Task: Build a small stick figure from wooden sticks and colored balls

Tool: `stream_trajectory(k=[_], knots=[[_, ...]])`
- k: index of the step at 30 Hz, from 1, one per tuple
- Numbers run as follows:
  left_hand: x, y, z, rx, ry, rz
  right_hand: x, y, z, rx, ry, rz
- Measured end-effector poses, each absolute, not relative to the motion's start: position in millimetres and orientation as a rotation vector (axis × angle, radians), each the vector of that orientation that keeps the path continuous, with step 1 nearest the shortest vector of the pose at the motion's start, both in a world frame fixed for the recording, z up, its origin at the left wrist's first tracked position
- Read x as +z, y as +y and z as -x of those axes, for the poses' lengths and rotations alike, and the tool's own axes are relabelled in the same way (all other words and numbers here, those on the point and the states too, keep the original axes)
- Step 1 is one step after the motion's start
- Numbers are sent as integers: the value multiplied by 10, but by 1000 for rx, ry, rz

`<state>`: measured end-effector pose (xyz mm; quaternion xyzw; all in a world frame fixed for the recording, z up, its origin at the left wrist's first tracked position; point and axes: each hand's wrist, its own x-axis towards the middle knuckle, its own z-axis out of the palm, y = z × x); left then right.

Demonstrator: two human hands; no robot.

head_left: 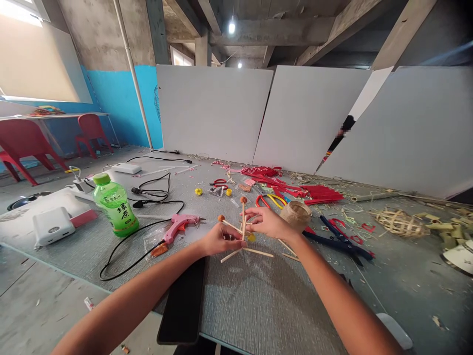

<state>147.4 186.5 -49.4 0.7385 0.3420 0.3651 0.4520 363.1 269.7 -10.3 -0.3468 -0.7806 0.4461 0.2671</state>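
Over the table's middle, thin wooden sticks [258,253] meet in a small open frame. My left hand [220,239] pinches the frame at its joint, thumb and forefinger pressed together. From there one stick stands upright, topped by a brown ball [243,200]; another leans left under an orange-brown ball [220,218]. My right hand [268,223] closes its fingertips on the upright stick, partly hiding it. Something yellow [252,237] shows just below the right fingers. A pink glue gun [181,226] lies left of my left hand, its cord looping over the table.
A green bottle [116,207] stands at left beside a white box [53,226]. Right of my hands are a jar [296,214], dark-blue pliers [340,239] and red strips [321,194]. A woven bamboo piece [401,223] lies farther right. A black phone-like slab [183,305] is under my left forearm.
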Motion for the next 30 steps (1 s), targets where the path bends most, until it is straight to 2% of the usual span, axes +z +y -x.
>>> stream_trajectory(k=[10,17,24,30], knots=[[-529,1847,-1476,898,926,-1919,89,2654,-3680,1087,-1899,916],[-593,1858,-1492,950,909,-1999,454,2409,-3743,406,-1842,606],[-573,1838,-1497,947,919,-1997,622,2331,-3909,-192,-1882,417],[-477,1726,-1566,979,844,-2029,674,2282,-3897,-479,-1911,303]])
